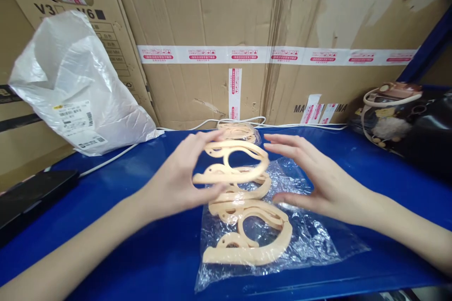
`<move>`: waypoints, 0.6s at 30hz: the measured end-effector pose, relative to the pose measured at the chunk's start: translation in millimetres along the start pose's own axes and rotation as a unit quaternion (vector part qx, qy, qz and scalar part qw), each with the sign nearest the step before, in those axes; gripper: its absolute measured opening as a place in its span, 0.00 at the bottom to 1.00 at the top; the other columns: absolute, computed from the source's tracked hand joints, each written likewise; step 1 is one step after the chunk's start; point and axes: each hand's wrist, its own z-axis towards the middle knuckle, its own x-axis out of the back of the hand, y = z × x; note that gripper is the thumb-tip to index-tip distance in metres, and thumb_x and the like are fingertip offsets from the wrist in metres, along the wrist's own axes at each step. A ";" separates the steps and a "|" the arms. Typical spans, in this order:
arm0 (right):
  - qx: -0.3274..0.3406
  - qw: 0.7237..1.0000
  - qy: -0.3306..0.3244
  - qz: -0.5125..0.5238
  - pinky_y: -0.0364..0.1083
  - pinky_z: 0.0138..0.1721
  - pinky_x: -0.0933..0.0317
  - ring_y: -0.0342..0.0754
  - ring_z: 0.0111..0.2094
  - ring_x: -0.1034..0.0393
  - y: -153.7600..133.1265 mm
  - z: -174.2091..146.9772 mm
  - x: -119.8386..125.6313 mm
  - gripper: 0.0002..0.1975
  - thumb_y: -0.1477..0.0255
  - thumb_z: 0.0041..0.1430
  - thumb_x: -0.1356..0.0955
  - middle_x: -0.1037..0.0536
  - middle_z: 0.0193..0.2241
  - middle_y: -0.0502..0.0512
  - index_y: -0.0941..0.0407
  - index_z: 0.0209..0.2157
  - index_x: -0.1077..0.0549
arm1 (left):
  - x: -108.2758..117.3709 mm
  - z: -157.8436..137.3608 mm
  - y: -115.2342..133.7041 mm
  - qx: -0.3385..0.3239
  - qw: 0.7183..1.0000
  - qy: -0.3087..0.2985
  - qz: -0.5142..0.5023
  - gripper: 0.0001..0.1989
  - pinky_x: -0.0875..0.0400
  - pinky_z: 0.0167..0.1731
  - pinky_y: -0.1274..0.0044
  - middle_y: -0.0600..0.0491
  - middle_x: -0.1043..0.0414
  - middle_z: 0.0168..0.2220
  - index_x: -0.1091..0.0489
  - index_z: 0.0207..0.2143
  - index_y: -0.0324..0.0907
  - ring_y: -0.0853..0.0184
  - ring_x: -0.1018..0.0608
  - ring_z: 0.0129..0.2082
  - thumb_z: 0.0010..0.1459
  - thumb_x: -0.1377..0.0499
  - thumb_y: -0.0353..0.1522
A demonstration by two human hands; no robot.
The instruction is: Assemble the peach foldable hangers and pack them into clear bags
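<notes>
My left hand [176, 178] grips the left end of a beige folding hanger [260, 167], thumb below and fingers above, holding it up over the table. My right hand [321, 181] is open at its right side, thumb and fingers spread, with a gap to the hanger. Beneath both hands, more beige folding hangers [278, 247] lie folded in a row on a clear plastic bag [314, 244]; whether they are inside it I cannot tell. Behind the held hanger sits a clear-wrapped bundle of similar beige pieces [240, 130], partly hidden.
The blue tabletop [148, 254] ends against large cardboard boxes [197, 19]. A white plastic mailer bag [81, 80] leans at the left, above a black phone-like device [35, 197]. A white cable [197, 126] runs along the back. Dark bags [423, 122] stand at the right.
</notes>
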 end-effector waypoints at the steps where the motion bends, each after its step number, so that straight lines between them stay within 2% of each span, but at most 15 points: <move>1: 0.010 1.000 -0.009 0.021 0.54 0.58 0.43 0.55 0.60 0.45 -4.4 0.1 -0.9 0.36 0.58 0.56 0.30 0.40 0.61 0.61 0.54 0.61 0.45 | -4.8 -1.4 10.6 -0.019 1.000 0.001 -0.004 0.37 0.37 0.54 0.68 0.48 0.37 0.56 0.51 0.62 0.44 0.59 0.33 0.53 0.53 0.38 0.37; 3: 0.020 0.998 -0.025 0.055 0.52 0.57 0.42 0.53 0.60 0.44 -11.8 0.0 -1.8 0.36 0.59 0.56 0.30 0.38 0.60 0.59 0.53 0.62 0.46 | -12.7 -4.5 27.3 -0.047 0.999 0.001 -0.021 0.37 0.37 0.53 0.68 0.48 0.37 0.56 0.52 0.62 0.45 0.60 0.32 0.53 0.53 0.38 0.36; 5: 0.015 0.996 -0.038 0.078 0.50 0.56 0.40 0.52 0.59 0.43 -17.9 -0.1 -2.1 0.35 0.61 0.58 0.31 0.37 0.59 0.58 0.51 0.62 0.47 | -18.2 -6.8 37.3 -0.046 0.998 0.000 -0.047 0.37 0.36 0.53 0.68 0.49 0.37 0.56 0.52 0.62 0.46 0.60 0.32 0.52 0.53 0.38 0.35; 10: -0.030 0.988 -0.080 0.126 0.51 0.55 0.38 0.52 0.58 0.41 -24.9 0.8 -2.2 0.38 0.63 0.57 0.30 0.39 0.60 0.57 0.48 0.64 0.51 | -25.1 -7.9 39.4 -0.024 0.996 -0.021 -0.084 0.39 0.37 0.56 0.65 0.49 0.39 0.58 0.53 0.63 0.49 0.59 0.34 0.56 0.53 0.37 0.37; 13: -0.065 0.987 -0.090 0.117 0.53 0.52 0.33 0.55 0.56 0.38 -9.7 -1.6 8.0 0.38 0.65 0.55 0.30 0.36 0.57 0.56 0.47 0.63 0.48 | -25.6 -8.4 32.0 0.009 0.993 -0.070 -0.093 0.51 0.47 0.61 0.57 0.46 0.56 0.67 0.64 0.66 0.50 0.51 0.47 0.65 0.50 0.35 0.47; 15: -0.123 0.983 -0.071 0.114 0.52 0.47 0.29 0.58 0.58 0.39 10.7 -6.6 23.1 0.37 0.66 0.53 0.29 0.37 0.58 0.56 0.45 0.62 0.46 | -24.8 -9.9 26.5 0.048 0.986 -0.110 -0.116 0.56 0.51 0.62 0.53 0.46 0.67 0.69 0.70 0.67 0.51 0.48 0.56 0.67 0.49 0.37 0.52; 17: -0.192 0.970 -0.048 0.139 0.47 0.40 0.26 0.60 0.60 0.41 33.7 -14.7 41.9 0.34 0.63 0.53 0.29 0.39 0.60 0.56 0.45 0.60 0.43 | -23.6 -11.9 22.5 0.094 0.975 -0.145 -0.138 0.55 0.53 0.62 0.51 0.48 0.71 0.70 0.73 0.67 0.52 0.47 0.58 0.67 0.50 0.39 0.53; 18: -0.219 0.965 -0.042 0.140 0.46 0.40 0.26 0.61 0.59 0.40 43.9 -19.5 50.9 0.33 0.62 0.53 0.29 0.36 0.59 0.56 0.45 0.59 0.42 | -23.0 -12.7 21.2 0.113 0.968 -0.169 -0.145 0.54 0.53 0.62 0.51 0.48 0.72 0.70 0.73 0.67 0.53 0.47 0.58 0.67 0.51 0.40 0.54</move>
